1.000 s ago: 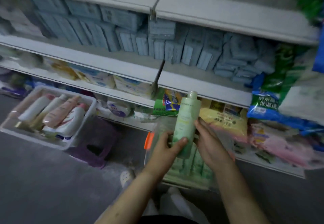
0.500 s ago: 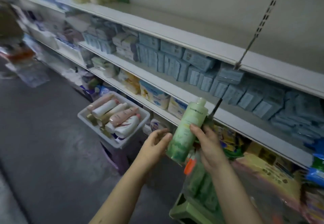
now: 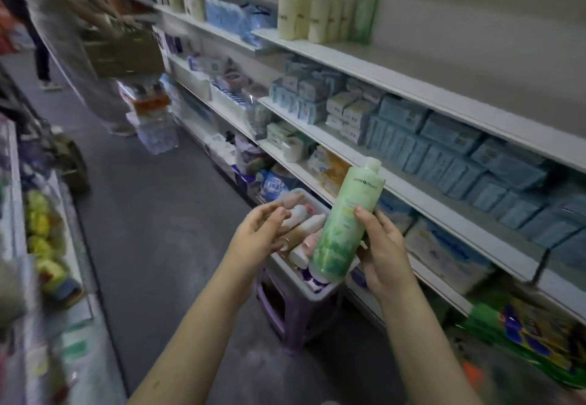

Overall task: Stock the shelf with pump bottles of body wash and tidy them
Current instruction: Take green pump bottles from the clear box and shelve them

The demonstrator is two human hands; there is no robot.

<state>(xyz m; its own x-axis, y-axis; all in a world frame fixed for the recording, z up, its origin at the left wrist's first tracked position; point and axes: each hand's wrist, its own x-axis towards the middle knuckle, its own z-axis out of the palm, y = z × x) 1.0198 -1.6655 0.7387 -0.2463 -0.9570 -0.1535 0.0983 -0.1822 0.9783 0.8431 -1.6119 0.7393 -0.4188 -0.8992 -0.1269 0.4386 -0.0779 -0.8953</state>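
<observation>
Stocking in progress, head view. The right grip (image 3: pixel 382 254) grasps a green bottle (image 3: pixel 342 239) low on its body, thumb across the front, fingers behind. The bottle is off every shelf, held in the air and tilted, its cap toward 1 o'clock. No pump head shows on that cap. The left grip (image 3: pixel 260 236) is released, fingers relaxed, at 9 o'clock of the bottle and apart from it.

Done, as far as can be seen: on the top shelf (image 3: pixel 428 81), at 12 o'clock and well apart from the held bottle, a short row of cream bottles (image 3: pixel 301 14) stands upright. A green one (image 3: pixel 364 17) ends the row on its 3 o'clock side. The board beyond that green one, toward 3 o'clock, is bare.

Left to do, by judgement: the held bottle has yet to be set down, most likely beside its green match. A bin (image 3: pixel 317 293) on a stool (image 3: pixel 285 309), at 8 o'clock of the bottle, holds more bottles lying on their sides. If those are for this shelf too, the task is at an early stage. Whether the row needs straightening cannot be told through the blur.
</observation>
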